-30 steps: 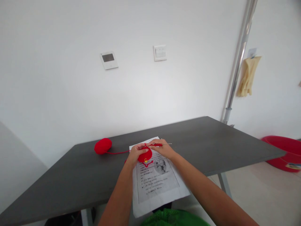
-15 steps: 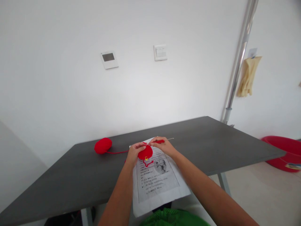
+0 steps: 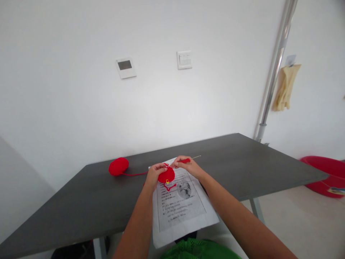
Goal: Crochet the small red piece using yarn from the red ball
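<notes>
Both hands are busy: left hand (image 3: 154, 175) pinches red crochet piece (image 3: 166, 176), right hand (image 3: 188, 166) grips crochet hook (image 3: 186, 160).

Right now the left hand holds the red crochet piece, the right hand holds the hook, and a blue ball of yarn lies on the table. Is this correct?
No: the ball of yarn on the table is red, not blue, as the head view shows. The rest holds: left hand on crochet piece, right hand on hook.
</notes>
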Demonstrator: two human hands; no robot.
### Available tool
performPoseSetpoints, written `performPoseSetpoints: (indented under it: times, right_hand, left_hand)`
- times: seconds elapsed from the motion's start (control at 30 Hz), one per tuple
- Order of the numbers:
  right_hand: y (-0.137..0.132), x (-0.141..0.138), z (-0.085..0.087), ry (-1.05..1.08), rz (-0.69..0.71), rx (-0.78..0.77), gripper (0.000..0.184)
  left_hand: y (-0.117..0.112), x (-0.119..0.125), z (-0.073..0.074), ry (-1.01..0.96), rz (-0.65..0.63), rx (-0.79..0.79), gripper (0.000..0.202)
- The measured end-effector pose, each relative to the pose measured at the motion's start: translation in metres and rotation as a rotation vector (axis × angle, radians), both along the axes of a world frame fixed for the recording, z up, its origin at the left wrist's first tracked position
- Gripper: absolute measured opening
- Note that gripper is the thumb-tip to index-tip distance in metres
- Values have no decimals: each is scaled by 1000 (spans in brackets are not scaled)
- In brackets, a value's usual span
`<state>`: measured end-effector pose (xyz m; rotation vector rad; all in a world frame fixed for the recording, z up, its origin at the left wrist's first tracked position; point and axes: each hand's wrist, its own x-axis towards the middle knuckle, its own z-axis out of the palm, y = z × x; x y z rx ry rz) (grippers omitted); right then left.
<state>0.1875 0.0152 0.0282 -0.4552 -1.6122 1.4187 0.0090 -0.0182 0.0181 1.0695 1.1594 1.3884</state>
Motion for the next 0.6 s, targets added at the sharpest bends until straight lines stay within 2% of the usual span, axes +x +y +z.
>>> performPoseSetpoints:
  times: [0.23, 0.4, 0.6]
  right_hand:
    - [1, 2, 1, -28, 24, 22, 20]
    - [2, 4, 1, -91, 1, 96, 18]
    - [0, 2, 1, -83, -37, 113, 17]
  left_hand:
    - [-1, 1, 0, -3, 3, -6, 17]
    - [0, 0, -1, 18, 3, 6, 18]
    - [1, 0, -3, 28, 15, 30, 18]
